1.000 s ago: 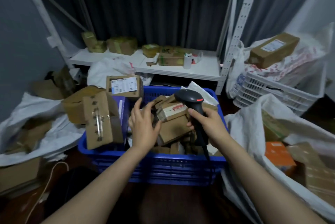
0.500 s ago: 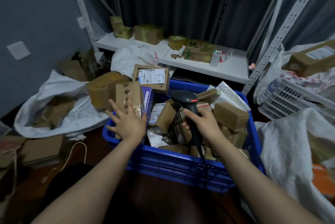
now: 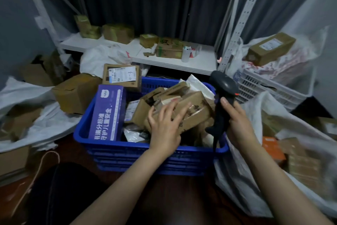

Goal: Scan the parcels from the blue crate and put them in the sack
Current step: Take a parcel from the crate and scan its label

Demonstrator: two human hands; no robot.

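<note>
The blue crate (image 3: 127, 145) stands in front of me, full of brown cardboard parcels. My left hand (image 3: 164, 128) lies with spread fingers on top of a brown parcel (image 3: 197, 104) in the crate's middle, thumb at its left edge. My right hand (image 3: 237, 124) grips the handle of a black barcode scanner (image 3: 224, 82) over the crate's right rim, head up. A purple box (image 3: 107, 111) leans inside the crate's left wall. The white sack (image 3: 255, 108) gapes open on the right, with an orange box (image 3: 271, 150) and brown parcels inside.
A labelled carton (image 3: 122, 77) and a big brown box (image 3: 76, 93) sit at the crate's far left corner. Another white sack (image 3: 36, 128) with boxes lies left. A white shelf (image 3: 173, 62) with parcels is behind; a white crate (image 3: 264, 88) is back right.
My left hand left the boxes at the crate's left side and came onto the brown parcel in the middle. My right hand carried the scanner to the crate's right rim.
</note>
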